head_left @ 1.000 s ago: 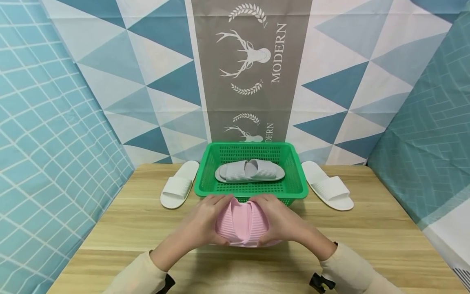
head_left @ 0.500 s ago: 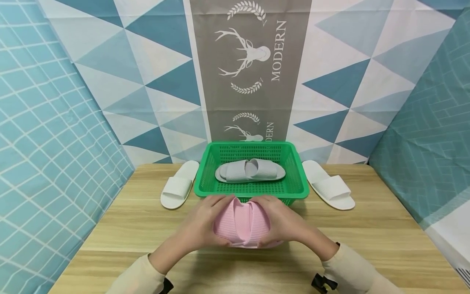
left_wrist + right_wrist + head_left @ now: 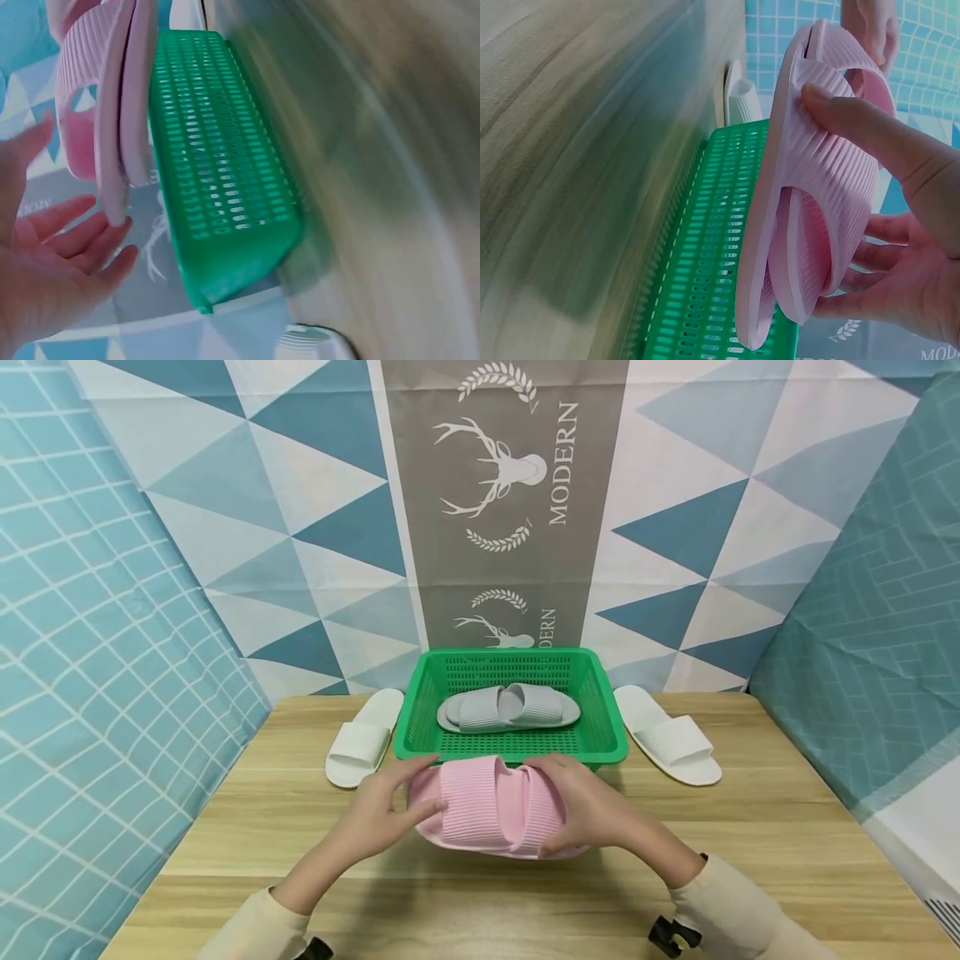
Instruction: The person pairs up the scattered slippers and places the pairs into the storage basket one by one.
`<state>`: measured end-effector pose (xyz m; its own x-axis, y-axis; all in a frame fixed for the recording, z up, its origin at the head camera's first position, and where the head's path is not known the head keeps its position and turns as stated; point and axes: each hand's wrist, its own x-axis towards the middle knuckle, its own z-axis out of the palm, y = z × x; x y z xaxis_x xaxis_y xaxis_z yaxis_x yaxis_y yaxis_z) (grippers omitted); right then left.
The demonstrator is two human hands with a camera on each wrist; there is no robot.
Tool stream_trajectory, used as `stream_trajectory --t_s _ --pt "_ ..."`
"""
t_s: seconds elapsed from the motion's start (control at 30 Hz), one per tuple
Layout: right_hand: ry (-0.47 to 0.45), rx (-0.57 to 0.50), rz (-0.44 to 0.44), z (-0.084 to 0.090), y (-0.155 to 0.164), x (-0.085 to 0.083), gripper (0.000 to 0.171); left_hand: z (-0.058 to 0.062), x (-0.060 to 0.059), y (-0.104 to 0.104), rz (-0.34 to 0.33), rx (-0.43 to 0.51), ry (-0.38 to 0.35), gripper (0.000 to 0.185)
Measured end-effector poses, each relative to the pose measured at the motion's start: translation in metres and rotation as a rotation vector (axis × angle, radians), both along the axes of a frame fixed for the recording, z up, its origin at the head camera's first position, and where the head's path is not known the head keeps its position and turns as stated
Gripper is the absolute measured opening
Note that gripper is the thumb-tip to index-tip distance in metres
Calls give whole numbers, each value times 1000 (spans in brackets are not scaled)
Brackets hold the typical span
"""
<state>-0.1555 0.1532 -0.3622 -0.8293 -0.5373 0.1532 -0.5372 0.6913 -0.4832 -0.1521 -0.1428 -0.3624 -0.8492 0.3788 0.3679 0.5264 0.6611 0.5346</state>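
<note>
Head view: nested pair of pink ribbed foam slippers at lower centre, raised just above the wooden table, in front of the green perforated plastic basket. Right hand clamped round the right end, bearing the load. Left hand with fingers spread, only steadying the left end. Grey slipper pair inside basket; white slippers flanking it.

Left wrist view: blurred; fingers open, tips touching a sole edge.

Right wrist view: thumb on top strap, fingers beneath, keeping the pair nested
</note>
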Motion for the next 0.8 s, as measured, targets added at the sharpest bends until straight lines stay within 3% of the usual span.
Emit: stream_trajectory --t_s 0.1,0.27,0.43,0.5,0.63,0.8 --pt "13 -4 4 -2 3 0 99 -4 0 -5 52 81 -129 49" --pt "48 -5 10 -4 5 0 100 -7 1 -11 116 244 -437 46" --pt "61 2 12 -5 7 0 100 -12 0 -16 15 485 -766 57" --pt "65 5 14 -5 7 1 100 -14 -1 -17 -42 557 -862 59" --pt "74 5 23 -5 8 1 101 -17 -2 -17 -97 624 -958 57" --pt "78 -6 30 -4 9 3 102 -18 -2 -15 -112 651 -993 54"
